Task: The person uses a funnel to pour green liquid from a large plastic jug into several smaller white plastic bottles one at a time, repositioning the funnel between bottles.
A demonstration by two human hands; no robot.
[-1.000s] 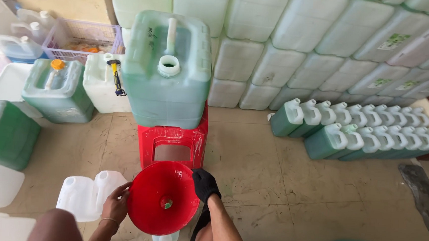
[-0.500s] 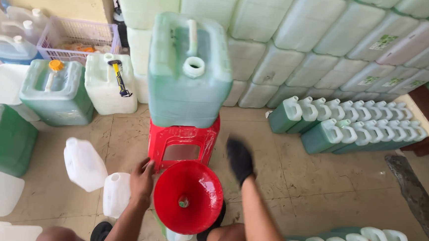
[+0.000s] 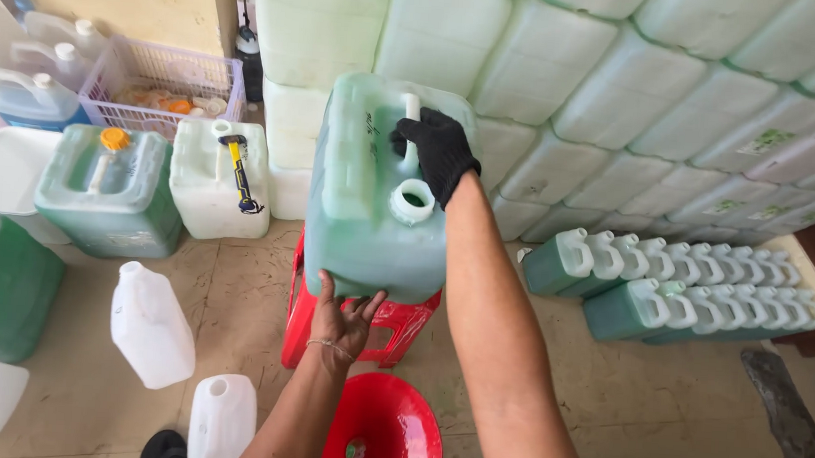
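A large translucent jerrycan point(image 3: 371, 208) full of green liquid stands on a red plastic stool point(image 3: 392, 327), its round spout open on top. My right hand point(image 3: 436, 151), in a black glove, grips the can's white top handle. My bare left hand point(image 3: 345, 321) presses against the can's lower front edge, fingers curled under it. A red funnel point(image 3: 385, 435) sits below, near my legs, over a container that is hidden.
Two small white empty jugs point(image 3: 152, 327) stand on the floor at left. Green-filled cans point(image 3: 108, 192) and a white can point(image 3: 222, 180) sit behind them. Rows of small filled green jugs point(image 3: 678, 283) line the right. Stacked large cans point(image 3: 623, 101) form the back wall.
Both hands left the red funnel and rose to the big jerrycan. The gloved right hand took the top handle; the left hand went to the can's bottom edge.
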